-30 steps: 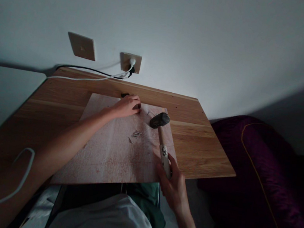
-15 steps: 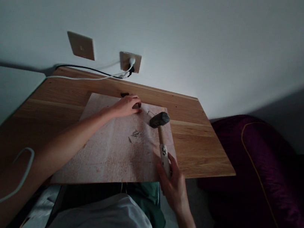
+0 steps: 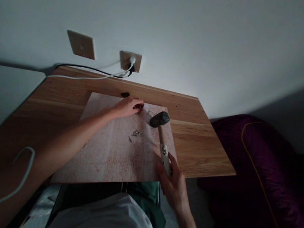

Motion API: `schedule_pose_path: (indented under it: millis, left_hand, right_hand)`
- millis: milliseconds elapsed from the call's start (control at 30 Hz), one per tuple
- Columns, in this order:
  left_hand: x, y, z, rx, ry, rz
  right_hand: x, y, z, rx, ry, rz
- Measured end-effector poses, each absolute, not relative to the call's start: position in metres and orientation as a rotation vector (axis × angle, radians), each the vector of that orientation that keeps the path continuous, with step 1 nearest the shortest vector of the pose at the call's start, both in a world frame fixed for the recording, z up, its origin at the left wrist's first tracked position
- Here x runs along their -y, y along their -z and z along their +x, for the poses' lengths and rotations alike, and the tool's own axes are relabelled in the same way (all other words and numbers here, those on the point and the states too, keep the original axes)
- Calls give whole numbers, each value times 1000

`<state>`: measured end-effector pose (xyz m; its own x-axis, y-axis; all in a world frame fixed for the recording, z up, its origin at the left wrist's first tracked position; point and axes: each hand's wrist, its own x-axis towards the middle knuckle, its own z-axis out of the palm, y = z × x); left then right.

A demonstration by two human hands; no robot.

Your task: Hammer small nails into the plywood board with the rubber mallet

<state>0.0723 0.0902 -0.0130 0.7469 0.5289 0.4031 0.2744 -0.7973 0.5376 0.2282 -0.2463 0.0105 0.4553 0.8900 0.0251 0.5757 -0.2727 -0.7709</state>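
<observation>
My right hand (image 3: 173,183) is wrapped round the pale handle of a hammer (image 3: 160,119). Its dark head is over the right side of a whitish, brown-flecked board (image 3: 109,153). Near the board's far edge is my left hand (image 3: 128,107), its fingers curled and closed together; whatever is between the fingertips is too small to make out. Just right of those fingertips, a thin nail (image 3: 148,112) shows at the board. Several loose nails (image 3: 136,133) lie in a small heap on the middle of the board.
Beneath the board is a wooden table (image 3: 204,144) against the wall. A wall socket (image 3: 130,62) holds plugs with a white cable (image 3: 80,79) and a black one. A dark oval spot (image 3: 125,94) shows behind the board. Purple fabric (image 3: 259,174) is at right.
My left hand has shifted slightly right and its fingers have drawn in more, uncovering the dark oval spot behind it. My right hand and the hammer have stayed almost still.
</observation>
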Motion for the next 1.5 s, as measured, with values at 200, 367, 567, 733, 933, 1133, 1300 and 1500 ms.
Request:
schedule_pose_path:
  millis: [200,367,567,733,933,1133,1300,1500]
  left_hand:
    - [-90,14,73,-530,-780,2488]
    - [-90,15,74,-498,-784,2455]
    - [-92,19,73,-567,-774,2398]
    - [-94,19,75,-576,-801,2445]
    - [-94,16,75,-536,-805,2481]
    - [-92,15,73,-568,-781,2467]
    - [-95,21,73,-559,-799,2482]
    - [-97,24,73,-535,-797,2477]
  right_hand:
    - [249,-4,230,1173,-616,-1981]
    - [248,-9,229,1194,-612,-2001]
    - [247,-10,229,1189,-602,-2007]
    - [247,-12,228,1207,-599,-1989]
    - [245,-15,226,1188,-584,-2011]
    - [242,-14,227,1198,-585,-2029]
    - [242,-18,232,1221,-622,-2013]
    - [233,-22,237,1214,-643,-1966]
